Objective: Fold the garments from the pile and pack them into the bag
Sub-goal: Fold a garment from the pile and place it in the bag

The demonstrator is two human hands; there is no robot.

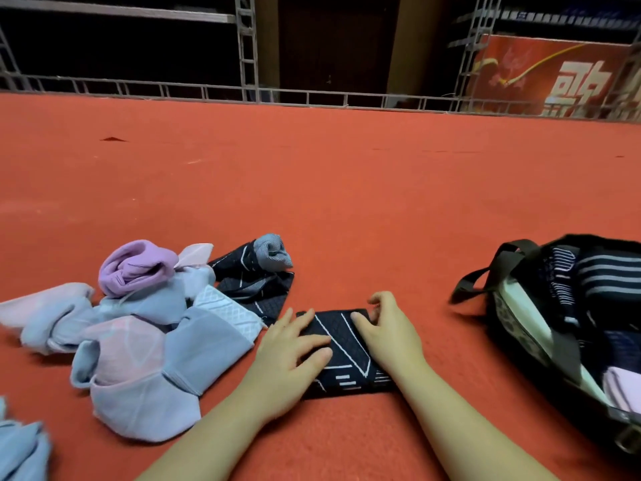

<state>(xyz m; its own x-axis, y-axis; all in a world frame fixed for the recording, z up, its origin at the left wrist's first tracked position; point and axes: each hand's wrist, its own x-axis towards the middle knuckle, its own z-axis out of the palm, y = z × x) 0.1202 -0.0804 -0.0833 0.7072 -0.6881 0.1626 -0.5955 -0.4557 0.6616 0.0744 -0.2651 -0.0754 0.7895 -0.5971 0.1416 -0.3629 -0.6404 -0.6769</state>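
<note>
A folded black garment with white line patterns (347, 355) lies flat on the red carpet in front of me. My left hand (289, 355) presses flat on its left side with straight fingers. My right hand (386, 329) rests on its right side, fingers slightly bent on the cloth. To the left sits the pile (138, 328) of pale blue, pink and purple garments, with another black patterned garment (253, 279) behind it. The black bag (520, 300) stands open at the right, with folded dark striped and pink garments inside.
Red carpet (347, 185) spreads far ahead. A metal truss frame (249, 46) and a low rail line its far edge, with a red banner (555, 78) at the back right. More pale blue cloth (20, 449) lies at the bottom left corner.
</note>
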